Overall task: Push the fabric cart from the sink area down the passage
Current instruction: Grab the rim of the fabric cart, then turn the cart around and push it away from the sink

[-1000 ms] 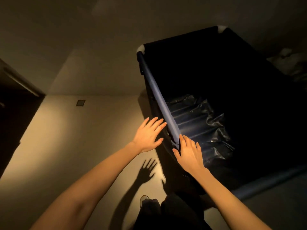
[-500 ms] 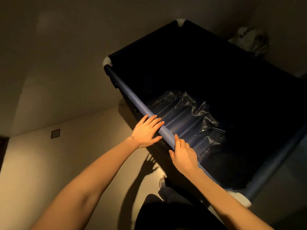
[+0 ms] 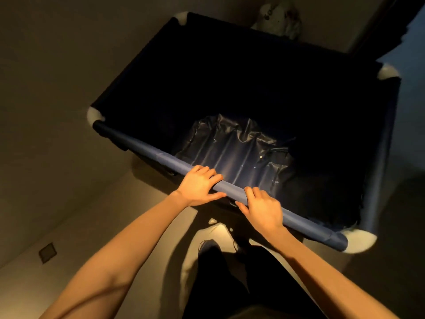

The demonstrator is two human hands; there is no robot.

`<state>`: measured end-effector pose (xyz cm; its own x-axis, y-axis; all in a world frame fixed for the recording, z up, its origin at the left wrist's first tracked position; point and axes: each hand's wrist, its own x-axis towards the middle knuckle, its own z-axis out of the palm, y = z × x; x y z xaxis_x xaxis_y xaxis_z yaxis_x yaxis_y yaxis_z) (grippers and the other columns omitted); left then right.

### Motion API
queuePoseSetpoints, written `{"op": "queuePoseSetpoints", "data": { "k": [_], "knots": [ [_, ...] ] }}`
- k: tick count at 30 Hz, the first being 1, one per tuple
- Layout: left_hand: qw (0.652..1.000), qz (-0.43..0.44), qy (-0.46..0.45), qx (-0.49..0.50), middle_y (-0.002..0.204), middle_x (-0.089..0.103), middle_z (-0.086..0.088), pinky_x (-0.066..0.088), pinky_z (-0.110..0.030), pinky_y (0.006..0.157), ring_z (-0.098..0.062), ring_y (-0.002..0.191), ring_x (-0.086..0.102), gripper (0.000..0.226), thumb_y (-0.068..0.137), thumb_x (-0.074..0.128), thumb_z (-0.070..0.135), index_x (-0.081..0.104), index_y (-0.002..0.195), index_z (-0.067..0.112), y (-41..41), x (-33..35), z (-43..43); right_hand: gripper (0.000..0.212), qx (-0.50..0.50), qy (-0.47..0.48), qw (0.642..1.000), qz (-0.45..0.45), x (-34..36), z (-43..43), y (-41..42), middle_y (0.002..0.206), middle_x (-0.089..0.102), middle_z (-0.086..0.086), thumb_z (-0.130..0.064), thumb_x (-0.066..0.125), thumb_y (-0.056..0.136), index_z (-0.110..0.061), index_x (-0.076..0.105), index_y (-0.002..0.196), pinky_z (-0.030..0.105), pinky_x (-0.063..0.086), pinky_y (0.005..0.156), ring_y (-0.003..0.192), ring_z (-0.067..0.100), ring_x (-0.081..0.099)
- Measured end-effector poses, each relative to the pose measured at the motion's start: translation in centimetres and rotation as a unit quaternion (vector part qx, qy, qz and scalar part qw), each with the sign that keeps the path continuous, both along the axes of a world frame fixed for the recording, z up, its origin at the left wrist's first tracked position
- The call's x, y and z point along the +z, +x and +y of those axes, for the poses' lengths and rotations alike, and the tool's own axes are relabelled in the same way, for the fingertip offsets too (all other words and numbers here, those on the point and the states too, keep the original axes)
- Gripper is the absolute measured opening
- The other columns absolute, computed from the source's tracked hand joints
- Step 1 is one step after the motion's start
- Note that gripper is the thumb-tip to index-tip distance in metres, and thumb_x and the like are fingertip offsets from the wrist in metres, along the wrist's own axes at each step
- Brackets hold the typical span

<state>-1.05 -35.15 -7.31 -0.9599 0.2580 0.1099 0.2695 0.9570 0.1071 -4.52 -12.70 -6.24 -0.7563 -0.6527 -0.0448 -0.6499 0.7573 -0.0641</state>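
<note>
**Both hands on near rail of fabric cart**

Head view: dim, warm light. Fabric cart (image 3: pixel 241 93) fills centre and upper right of pic, seen from above w/ open top toward the camera. Dark navy cloth walls, mostly in deep shadow; crinkled shiny liner (image 3: pixel 234 155) visible at bottom of the bin, nothing else seen inside. Four pale corner caps (image 3: pixel 94 116) at top of frame, one per corner. Near rail (image 3: pixel 147 149), wrapped in blue cloth, runs diagonally from left cap down to lower-right cap.

Left hand (image 3: pixel 199 186) sits on near rail approx mid-length, palm down, fingers (image 3: pixel 210 174) curled over top of rail toward inside of bin, thumb (image 3: pixel 217 195) along the near side under the rail. Grip closed round the rail. Right hand (image 3: pixel 263 208) just beside it on same rail, further toward the lower-right cap; fingers bent over the top edge, thumb on near side, grip also clamped on the rail. Hands close together but apart, short stretch of bare rail between them. Both forearms bare, reaching in from bottom of pic.

Cart stands on a plain pale floor (image 3: pixel 80 215), w/ wall close along its left and far sides. Small square floor drain (image 3: pixel 47 252) at lower left. Pale bundled item (image 3: pixel 279 16) behind cart's far edge, too blurred to ID. Person's dark trousers (image 3: pixel 230 284) and a shoe (image 3: pixel 207 246) below the rail, close to cart.
</note>
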Motion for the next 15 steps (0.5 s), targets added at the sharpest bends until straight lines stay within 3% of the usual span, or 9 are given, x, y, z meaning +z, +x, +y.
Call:
{"op": "queuePoseSetpoints", "data": {
  "k": [6,15],
  "knots": [
    [0.999,0.046,0.027,0.012,0.085,0.065,-0.003,0.043,-0.033,0.069,-0.019,0.076,0.059,0.054,0.084,0.043,0.067,0.061,0.095,0.017,0.0,-1.2,-0.4,0.039,0.016,-0.013,0.998,0.065,-0.9,-0.2,0.0,0.068,0.061,0.007,-0.041,0.074,0.072,-0.010,0.059,0.088,0.027,0.040,0.036,0.049,0.022,0.057],
    [0.996,0.079,0.027,0.042,0.082,0.065,-0.007,0.043,-0.035,0.069,-0.022,0.074,0.058,0.056,0.082,0.046,0.067,0.062,0.095,0.015,0.3,-1.9,1.1,0.039,0.049,-0.041,0.994,0.085,-1.6,0.8,-0.5,0.068,0.061,0.010,-0.038,0.074,0.073,-0.007,0.059,0.091,0.027,0.044,0.038,0.049,0.023,0.058]
  ]
}}
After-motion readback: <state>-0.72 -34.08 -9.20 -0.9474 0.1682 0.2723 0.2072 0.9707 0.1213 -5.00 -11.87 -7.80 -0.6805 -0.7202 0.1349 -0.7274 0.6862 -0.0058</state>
